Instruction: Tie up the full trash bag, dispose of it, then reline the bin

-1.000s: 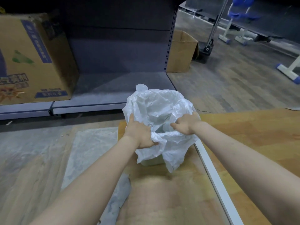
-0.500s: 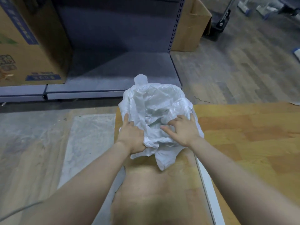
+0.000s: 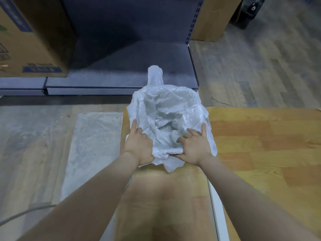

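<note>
A white, crinkled trash bag [image 3: 166, 110] lines a small bin that stands on a wooden board; the bin itself is fully hidden under the plastic. The bag's mouth is spread wide and its edge hangs over the rim, with one handle loop [image 3: 155, 73] sticking up at the far side. My left hand [image 3: 139, 145] presses the bag's edge down on the near left of the rim, index finger stretched forward. My right hand [image 3: 195, 145] lies on the near right edge with fingers spread, thumb pinching a fold of plastic.
A dark metal shelf base [image 3: 121, 73] runs just behind the bin. A printed cardboard box [image 3: 33, 35] sits on it at the left, and a plain cardboard box [image 3: 213, 18] stands on the floor at the right. A flat plastic sheet [image 3: 93, 145] lies left of the board. A white rail [image 3: 217, 206] borders the board's right side.
The view tilted down and closer. Both hands moved from gripping the bunched bag edge to pressing it outward and down over the rim, and the bag's mouth opened wider.
</note>
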